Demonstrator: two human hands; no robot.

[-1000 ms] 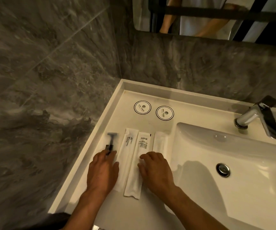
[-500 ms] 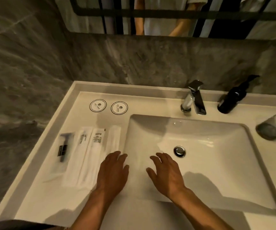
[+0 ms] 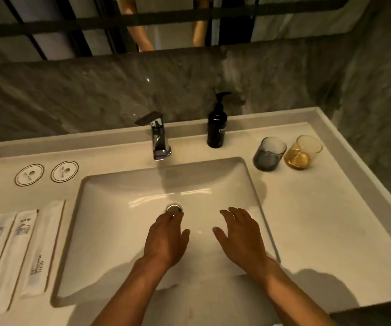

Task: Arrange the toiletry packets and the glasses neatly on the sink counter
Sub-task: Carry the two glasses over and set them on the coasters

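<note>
Both hands have been carried rightward off the packets point(image 3: 23, 252), left of the basin point(image 3: 124, 231); empty, fingers loosely spread. Beyond the basin's right rim stand the glasses point(image 3: 269, 154), nearer the right hand point(image 3: 241, 236) than the left hand point(image 3: 166, 238).

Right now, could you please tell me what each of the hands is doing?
Left hand: open, fingers spread, holding nothing, over the sink basin.
Right hand: open, holding nothing, also over the basin.
</note>
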